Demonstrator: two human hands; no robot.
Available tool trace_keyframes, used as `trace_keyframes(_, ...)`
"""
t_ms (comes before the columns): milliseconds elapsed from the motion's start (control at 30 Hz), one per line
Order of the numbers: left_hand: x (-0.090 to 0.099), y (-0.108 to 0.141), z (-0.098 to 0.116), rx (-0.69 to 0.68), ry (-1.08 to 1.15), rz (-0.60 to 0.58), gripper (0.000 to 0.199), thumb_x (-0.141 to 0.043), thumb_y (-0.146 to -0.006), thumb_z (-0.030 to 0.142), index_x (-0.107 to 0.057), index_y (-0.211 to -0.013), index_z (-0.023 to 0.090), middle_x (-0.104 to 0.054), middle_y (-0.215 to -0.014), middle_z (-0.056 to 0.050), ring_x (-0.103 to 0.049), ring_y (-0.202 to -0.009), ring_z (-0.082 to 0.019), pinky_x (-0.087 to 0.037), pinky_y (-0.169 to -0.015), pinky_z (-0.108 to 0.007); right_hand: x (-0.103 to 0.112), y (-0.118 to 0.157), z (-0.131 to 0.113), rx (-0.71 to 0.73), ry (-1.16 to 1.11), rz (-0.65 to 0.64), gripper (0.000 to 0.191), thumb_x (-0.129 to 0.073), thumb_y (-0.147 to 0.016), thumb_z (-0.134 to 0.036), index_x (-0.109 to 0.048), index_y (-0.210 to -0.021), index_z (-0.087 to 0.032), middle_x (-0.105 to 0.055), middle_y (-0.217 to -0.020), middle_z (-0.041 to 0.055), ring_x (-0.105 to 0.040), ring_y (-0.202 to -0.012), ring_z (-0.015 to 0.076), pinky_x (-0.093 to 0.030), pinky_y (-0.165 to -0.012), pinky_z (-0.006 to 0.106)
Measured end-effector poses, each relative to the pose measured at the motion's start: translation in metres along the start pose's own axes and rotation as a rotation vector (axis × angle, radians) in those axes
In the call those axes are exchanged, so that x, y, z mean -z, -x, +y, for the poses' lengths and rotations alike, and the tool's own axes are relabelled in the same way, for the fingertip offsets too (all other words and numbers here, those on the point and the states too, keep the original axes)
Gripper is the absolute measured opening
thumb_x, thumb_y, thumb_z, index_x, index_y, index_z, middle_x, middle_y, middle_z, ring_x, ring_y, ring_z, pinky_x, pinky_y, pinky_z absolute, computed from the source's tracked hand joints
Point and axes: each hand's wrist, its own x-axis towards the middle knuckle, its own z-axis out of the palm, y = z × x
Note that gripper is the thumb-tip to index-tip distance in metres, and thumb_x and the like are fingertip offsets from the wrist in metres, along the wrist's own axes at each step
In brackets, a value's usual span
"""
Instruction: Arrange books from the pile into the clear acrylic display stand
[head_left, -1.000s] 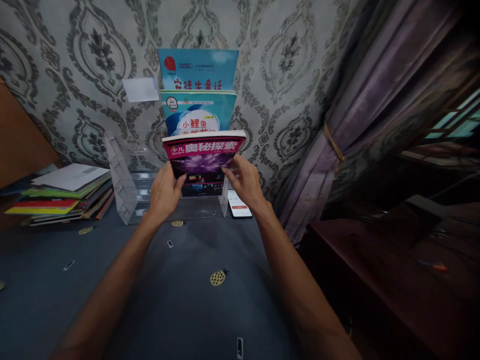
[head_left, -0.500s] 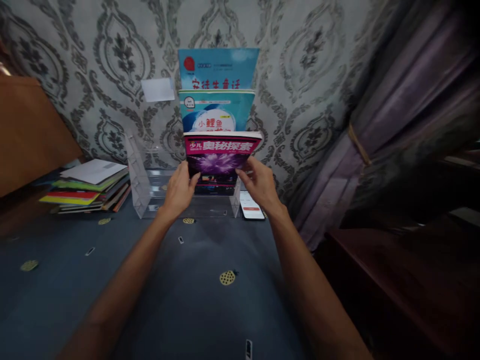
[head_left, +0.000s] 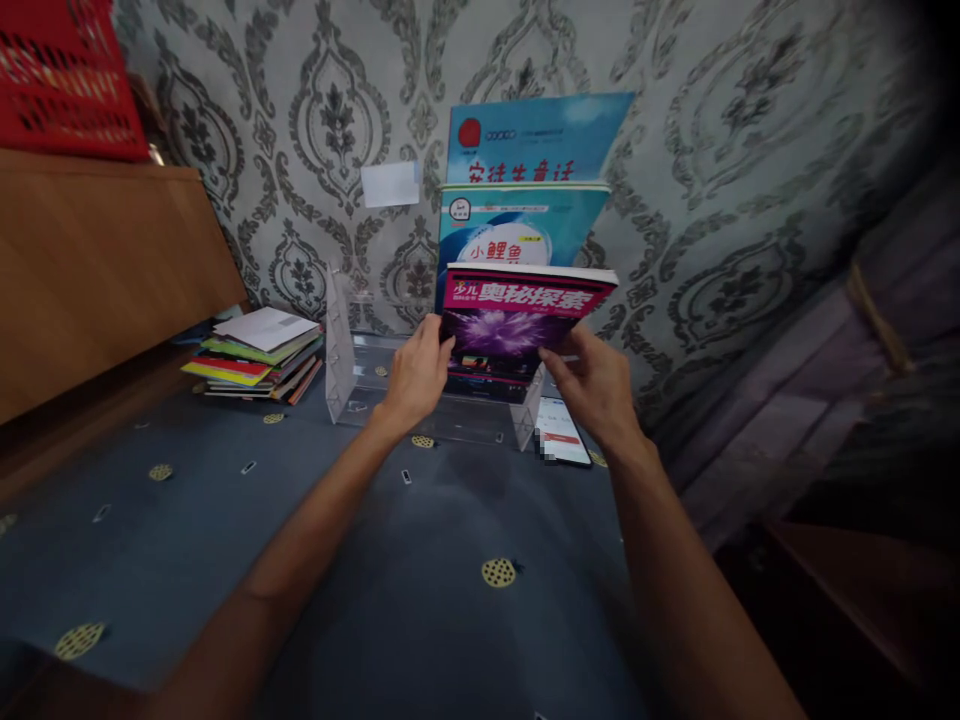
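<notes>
A purple and pink book point(head_left: 510, 325) stands upright at the front of a clear tiered rack point(head_left: 341, 350). My left hand point(head_left: 421, 368) grips its left edge, the thumb on the cover. On the other side my right hand point(head_left: 592, 380) holds its right edge, also with the thumb in front. Behind it rises a teal book point(head_left: 517, 215), and farther back a taller blue book point(head_left: 540, 130). The purple book's lower edge is in or just behind the rack's front tier; its exact seat is hard to tell.
A stack of books and papers point(head_left: 259, 350) lies left of the rack. A lit phone point(head_left: 564, 435) is by its right side. A wooden cabinet point(head_left: 112, 270) with a red basket point(head_left: 67, 85) is at left, a curtain point(head_left: 810, 400) at right.
The view has turned to the left, so the rack, books and hands appear farther right, and the red basket has come into view. Both hands still hold the purple book.
</notes>
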Motion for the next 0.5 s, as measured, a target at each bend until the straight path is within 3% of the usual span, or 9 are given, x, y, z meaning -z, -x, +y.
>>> trace_keyframes(267,0.0023,-0.0019,0.0015,0.053,0.009,-0.065,0.007,-0.046,-0.099,0.019,-0.051,-0.103,0.017,-0.066,-0.102,-0.016,-0.067,-0.095,-0.033,-0.053,-0.085,-0.049,-0.004,0.0005,0.0059,-0.013,0.048,0.024,0.033,-0.057,-0.092,-0.052,-0.065,-0.097,-0.021,-0.071,-0.084,0.0107,-0.068,-0.073,0.0276,-0.053,-0.06,0.039)
trace_keyframes(500,0.0063,-0.0022,0.0057,0.069,-0.079,-0.101,0.008,-0.045,-0.1,0.019,-0.05,-0.105,0.017,-0.067,-0.101,-0.014,-0.068,-0.095,-0.031,-0.053,-0.083,-0.044,-0.0023,0.0003,0.0044,-0.067,0.038,-0.01,0.024,-0.059,-0.09,-0.042,-0.065,-0.101,-0.022,-0.072,-0.087,0.0081,-0.068,-0.075,0.0266,-0.055,-0.067,0.041)
